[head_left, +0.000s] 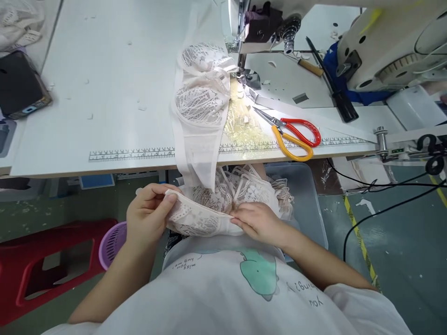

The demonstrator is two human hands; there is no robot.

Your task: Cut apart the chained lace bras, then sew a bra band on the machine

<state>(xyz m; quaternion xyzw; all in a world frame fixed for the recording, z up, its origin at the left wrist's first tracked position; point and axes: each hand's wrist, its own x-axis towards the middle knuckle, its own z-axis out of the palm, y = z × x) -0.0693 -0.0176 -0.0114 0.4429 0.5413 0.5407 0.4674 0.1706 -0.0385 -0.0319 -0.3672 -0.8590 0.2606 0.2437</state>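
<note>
Stretched between my two hands is a white lace bra [199, 218], held low over my lap below the table edge. My left hand [150, 211] pinches one end of its edge between thumb and fingers. Farther along that edge, my right hand [256, 223] grips with its fingers closed. Just beyond, a second white lace bra [200, 104] lies across the table under the sewing machine's needle area, one end hanging over the front edge. More lace bras [256, 188] are heaped behind my right hand in a grey plastic bin [307, 190].
The sewing machine [265, 25] stands at the back right. Scissors with red and orange handles [291, 132] lie by the printed ruler [139, 154]. A black-handled tool [344, 104] rests farther right. A black box [23, 83] sits left; a red stool [52, 260] and purple basket [113, 244] stand below.
</note>
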